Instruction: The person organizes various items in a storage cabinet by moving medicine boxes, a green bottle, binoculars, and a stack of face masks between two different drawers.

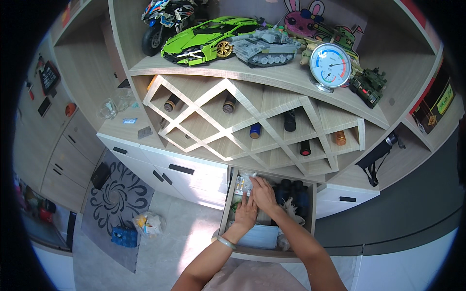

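Both of my hands reach into a pulled-out drawer (311, 214). My left hand (246, 212) lies over its left part, with a bangle on the wrist. Just ahead and to the right, my right hand (263, 192) touches or covers clear plastic packaging (248, 175). A blister pack of capsules (240, 184) lies by the drawer's left wall. Nearest me is a light blue face mask (258, 237). Dark binoculars (300, 194) fill the back right, beside a whitish frayed cord (290, 206). What lies under my palms is hidden, and any hold by the fingers cannot be made out.
Above the drawer, a lattice wine rack (227, 132) holds several bottles. The shelf over it bears a green model car (207, 40), a grey model tank (267, 47) and a round dial thermometer (330, 65). A plastic bag (150, 223) sits on the floor at left.
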`<state>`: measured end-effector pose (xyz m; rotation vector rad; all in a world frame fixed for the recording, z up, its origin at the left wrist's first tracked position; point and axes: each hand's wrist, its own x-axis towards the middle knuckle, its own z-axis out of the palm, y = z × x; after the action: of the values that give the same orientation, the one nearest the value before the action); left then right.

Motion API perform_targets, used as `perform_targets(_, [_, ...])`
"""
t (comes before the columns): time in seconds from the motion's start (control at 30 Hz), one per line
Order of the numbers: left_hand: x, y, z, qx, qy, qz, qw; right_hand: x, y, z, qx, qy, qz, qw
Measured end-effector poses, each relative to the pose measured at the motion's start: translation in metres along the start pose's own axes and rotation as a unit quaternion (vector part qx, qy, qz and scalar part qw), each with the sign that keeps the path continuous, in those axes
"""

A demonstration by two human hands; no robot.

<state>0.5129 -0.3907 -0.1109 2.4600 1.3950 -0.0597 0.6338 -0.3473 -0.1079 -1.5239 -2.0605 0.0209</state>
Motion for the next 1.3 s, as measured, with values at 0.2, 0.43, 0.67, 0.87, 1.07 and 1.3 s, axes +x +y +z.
perform_targets(0.2, [-0.007,0.003,-0.005,-0.005,0.011,0.002,1.000,0.014,-0.004,0.003,0.022,-0.074,0.134,0.988])
perform_targets(0.43, [-0.008,0.004,0.013,0.011,0.040,0.008,0.999,0.010,0.003,0.014,-0.050,-0.025,0.061,0.997])
perform_targets(0.67, [-0.006,0.003,0.018,0.025,0.029,0.013,0.999,-0.006,-0.001,0.013,0.044,0.002,0.107,0.993])
perform_targets(0.87, [-0.005,0.013,0.011,0.057,-0.009,0.010,0.998,0.004,0.024,0.036,0.086,-0.071,0.099,0.989])
perform_targets(1.07, [-0.004,0.000,0.020,0.059,-0.016,-0.001,0.998,0.010,-0.022,-0.004,-0.033,0.013,0.026,0.999])
perform_targets(1.3, [-0.001,0.009,0.015,0.037,0.002,0.011,0.999,0.001,0.021,0.030,0.120,-0.078,0.081,0.986])
